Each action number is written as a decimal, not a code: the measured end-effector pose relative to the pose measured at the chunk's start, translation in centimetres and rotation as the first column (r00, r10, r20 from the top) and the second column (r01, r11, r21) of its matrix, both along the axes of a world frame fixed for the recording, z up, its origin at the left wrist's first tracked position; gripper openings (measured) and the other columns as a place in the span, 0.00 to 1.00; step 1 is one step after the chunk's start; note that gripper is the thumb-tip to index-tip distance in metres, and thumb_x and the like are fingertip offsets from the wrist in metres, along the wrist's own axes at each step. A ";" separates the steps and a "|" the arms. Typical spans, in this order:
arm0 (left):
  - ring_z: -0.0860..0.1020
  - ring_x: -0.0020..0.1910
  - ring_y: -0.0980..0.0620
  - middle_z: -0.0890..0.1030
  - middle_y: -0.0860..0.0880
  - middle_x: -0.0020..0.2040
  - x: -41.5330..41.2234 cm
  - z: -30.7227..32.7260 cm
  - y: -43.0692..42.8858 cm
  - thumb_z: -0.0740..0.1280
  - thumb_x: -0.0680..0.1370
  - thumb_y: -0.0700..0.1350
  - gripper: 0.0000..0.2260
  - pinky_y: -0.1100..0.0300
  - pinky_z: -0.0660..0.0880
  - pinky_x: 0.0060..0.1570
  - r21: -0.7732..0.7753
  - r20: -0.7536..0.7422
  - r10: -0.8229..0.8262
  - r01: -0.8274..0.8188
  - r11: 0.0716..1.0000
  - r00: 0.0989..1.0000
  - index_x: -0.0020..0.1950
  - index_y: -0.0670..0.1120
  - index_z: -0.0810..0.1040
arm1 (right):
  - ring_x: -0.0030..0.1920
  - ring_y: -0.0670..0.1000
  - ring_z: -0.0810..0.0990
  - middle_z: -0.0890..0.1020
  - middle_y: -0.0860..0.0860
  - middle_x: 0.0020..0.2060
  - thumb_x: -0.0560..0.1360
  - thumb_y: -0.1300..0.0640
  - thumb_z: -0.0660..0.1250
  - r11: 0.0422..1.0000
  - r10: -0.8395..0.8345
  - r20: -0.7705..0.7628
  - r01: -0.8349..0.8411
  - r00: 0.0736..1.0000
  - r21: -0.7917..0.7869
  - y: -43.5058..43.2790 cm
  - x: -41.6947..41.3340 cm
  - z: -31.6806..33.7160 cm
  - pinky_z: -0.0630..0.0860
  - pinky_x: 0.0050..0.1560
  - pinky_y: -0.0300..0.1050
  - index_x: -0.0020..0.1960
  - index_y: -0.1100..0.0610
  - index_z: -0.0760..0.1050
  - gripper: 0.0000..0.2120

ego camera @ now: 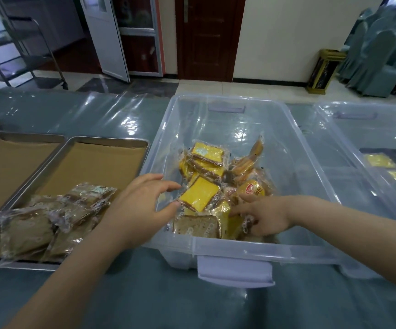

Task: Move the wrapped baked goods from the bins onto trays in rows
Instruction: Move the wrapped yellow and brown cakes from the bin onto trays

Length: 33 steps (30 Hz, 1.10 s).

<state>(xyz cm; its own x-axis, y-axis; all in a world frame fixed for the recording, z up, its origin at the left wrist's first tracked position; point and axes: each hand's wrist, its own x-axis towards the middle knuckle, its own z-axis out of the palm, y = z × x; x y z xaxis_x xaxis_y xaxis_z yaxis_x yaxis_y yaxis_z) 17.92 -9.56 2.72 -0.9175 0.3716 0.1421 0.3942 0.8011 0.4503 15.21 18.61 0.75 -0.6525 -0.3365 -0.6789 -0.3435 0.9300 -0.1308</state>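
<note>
A clear plastic bin (296,160) in the middle holds a loose pile of wrapped baked goods: yellow cake slices (199,194), brown bread slices (197,225) and round buns (251,188). My left hand (140,207) hovers over the bin's left wall with fingers spread, fingertips beside the top yellow slice, holding nothing. My right hand (263,217) reaches into the bin from the right, fingers down among the packets; whether it grips one is unclear. A metal tray (111,141) lined with brown paper holds several wrapped brown slices (49,222) at its near end.
A second paper-lined tray (21,135) lies at the far left. Another clear bin (382,129) with yellow packets stands at the right. The table is covered in shiny plastic sheeting (111,115). A metal cart, doors and stacked covered chairs stand behind.
</note>
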 end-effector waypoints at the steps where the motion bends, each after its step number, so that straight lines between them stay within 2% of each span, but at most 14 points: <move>1: 0.55 0.63 0.69 0.71 0.60 0.65 0.0 0.0 0.0 0.59 0.76 0.59 0.19 0.58 0.59 0.63 -0.012 -0.004 0.002 -0.002 1.000 1.000 0.65 0.59 0.72 | 0.73 0.57 0.60 0.53 0.49 0.76 0.74 0.45 0.65 0.999 0.022 0.021 -0.022 1.000 0.031 0.0 0.0 -0.1 0.61 0.71 0.57 0.75 0.42 0.57 0.32; 3: 0.57 0.65 0.67 0.72 0.59 0.66 0.0 0.1 0.1 0.60 0.77 0.56 0.17 0.56 0.55 0.68 -0.059 -0.012 -0.003 0.002 0.998 1.000 0.65 0.58 0.72 | 0.66 0.54 0.68 0.66 0.51 0.70 0.72 0.43 0.68 0.998 0.036 0.021 -0.037 0.999 0.047 -0.1 -0.2 -0.1 0.68 0.66 0.53 0.73 0.47 0.64 0.32; 5: 0.64 0.65 0.63 0.74 0.58 0.64 -0.1 0.6 0.5 0.61 0.78 0.53 0.16 0.55 0.43 0.71 -0.116 -0.048 -0.028 0.023 0.993 0.998 0.65 0.57 0.73 | 0.53 0.53 0.75 0.77 0.52 0.57 0.71 0.47 0.70 0.999 0.025 -0.054 -0.023 0.998 0.043 -0.1 -0.4 -0.1 0.75 0.56 0.49 0.64 0.53 0.71 0.24; 7: 0.72 0.58 0.62 0.78 0.58 0.59 -0.6 1.5 1.5 0.62 0.78 0.51 0.14 0.56 0.37 0.70 -0.149 -0.150 -0.094 0.071 0.986 0.984 0.63 0.55 0.75 | 0.47 0.53 0.77 0.79 0.53 0.49 0.70 0.51 0.70 0.998 0.005 -0.148 0.004 0.989 0.061 0.1 -0.7 -0.2 0.78 0.48 0.50 0.56 0.56 0.74 0.18; 9: 0.75 0.55 0.60 0.80 0.59 0.56 -1.5 2.3 3.2 0.62 0.78 0.51 0.13 0.55 0.39 0.71 -0.194 -0.218 -0.182 0.140 0.971 0.959 0.61 0.55 0.76 | 0.43 0.53 0.77 0.79 0.52 0.44 0.69 0.52 0.70 0.997 -0.023 -0.232 0.041 0.972 0.071 0.3 -1.0 0.1 0.77 0.41 0.47 0.53 0.57 0.74 0.15; 11: 0.75 0.57 0.57 0.80 0.58 0.56 -2.8 2.5 5.8 0.61 0.78 0.52 0.12 0.55 0.45 0.71 -0.194 -0.175 -0.262 0.227 0.954 0.949 0.61 0.56 0.76 | 0.38 0.51 0.73 0.77 0.51 0.42 0.69 0.55 0.69 0.995 -0.050 -0.337 0.074 0.940 0.060 0.7 -1.3 0.4 0.69 0.32 0.42 0.48 0.55 0.71 0.11; 13: 0.75 0.56 0.53 0.80 0.56 0.55 -4.5 2.1 8.6 0.62 0.77 0.53 0.12 0.53 0.58 0.69 -0.207 -0.120 -0.334 0.305 0.929 0.935 0.59 0.55 0.77 | 0.39 0.53 0.72 0.77 0.53 0.45 0.69 0.58 0.67 0.994 -0.100 -0.455 0.109 0.885 -0.006 1.2 -1.6 0.7 0.66 0.34 0.43 0.46 0.52 0.64 0.12; 15: 0.74 0.55 0.49 0.80 0.53 0.52 -6.4 1.3 10.8 0.64 0.76 0.52 0.12 0.50 0.69 0.60 -0.310 -0.085 -0.369 0.327 0.892 0.925 0.57 0.53 0.78 | 0.43 0.58 0.74 0.76 0.54 0.48 0.70 0.63 0.63 0.985 -0.173 -0.562 0.147 0.809 -0.092 1.5 -1.6 1.0 0.67 0.37 0.46 0.48 0.51 0.61 0.13; 18: 0.73 0.53 0.46 0.77 0.48 0.53 -8.1 -1.3 12.1 0.63 0.76 0.50 0.14 0.50 0.73 0.51 -0.505 -0.082 -0.381 0.291 0.812 0.921 0.60 0.48 0.75 | 0.42 0.60 0.74 0.73 0.55 0.48 0.71 0.68 0.61 0.972 -0.235 -0.713 0.176 0.661 -0.156 1.7 -1.5 1.2 0.65 0.34 0.48 0.49 0.54 0.60 0.14; 20: 0.72 0.55 0.45 0.75 0.45 0.57 -7.9 -3.7 12.2 0.62 0.77 0.51 0.18 0.51 0.72 0.51 -0.645 -0.052 -0.430 0.298 0.704 0.901 0.64 0.45 0.70 | 0.44 0.60 0.75 0.73 0.55 0.48 0.71 0.68 0.61 0.979 -0.197 -0.788 0.161 0.583 -0.126 1.7 -1.5 1.2 0.62 0.33 0.48 0.51 0.55 0.61 0.14; 23: 0.70 0.60 0.42 0.70 0.43 0.63 -7.1 -6.4 12.1 0.61 0.77 0.59 0.28 0.48 0.69 0.54 -0.753 0.087 -0.411 0.330 0.569 0.907 0.70 0.43 0.62 | 0.46 0.60 0.76 0.73 0.55 0.49 0.72 0.68 0.60 0.984 -0.156 -0.815 0.156 0.557 -0.082 1.7 -1.5 1.4 0.61 0.34 0.48 0.54 0.57 0.63 0.14; 26: 0.70 0.60 0.42 0.69 0.43 0.65 -7.2 -7.0 12.0 0.64 0.75 0.60 0.29 0.48 0.69 0.54 -0.757 0.187 -0.431 0.409 0.509 0.883 0.69 0.44 0.64 | 0.46 0.58 0.76 0.74 0.54 0.49 0.72 0.68 0.60 0.982 -0.163 -0.817 0.170 0.554 -0.081 1.7 -1.7 1.5 0.61 0.33 0.48 0.55 0.57 0.64 0.14; 29: 0.73 0.56 0.41 0.74 0.43 0.60 -7.2 -7.1 11.8 0.66 0.75 0.52 0.23 0.49 0.71 0.53 -0.765 0.282 -0.448 0.481 0.429 0.848 0.66 0.44 0.66 | 0.45 0.57 0.76 0.73 0.54 0.49 0.72 0.68 0.59 0.981 -0.174 -0.817 0.170 0.549 -0.095 1.8 -1.8 1.4 0.61 0.32 0.46 0.54 0.56 0.64 0.14; 33: 0.77 0.45 0.40 0.79 0.42 0.48 -7.2 -6.5 12.0 0.62 0.77 0.39 0.10 0.49 0.71 0.49 -0.775 0.286 -0.533 0.519 0.360 0.796 0.57 0.42 0.68 | 0.39 0.55 0.71 0.72 0.52 0.45 0.72 0.68 0.60 0.977 -0.197 -0.815 0.174 0.545 -0.119 1.9 -1.9 1.3 0.55 0.28 0.43 0.54 0.55 0.63 0.14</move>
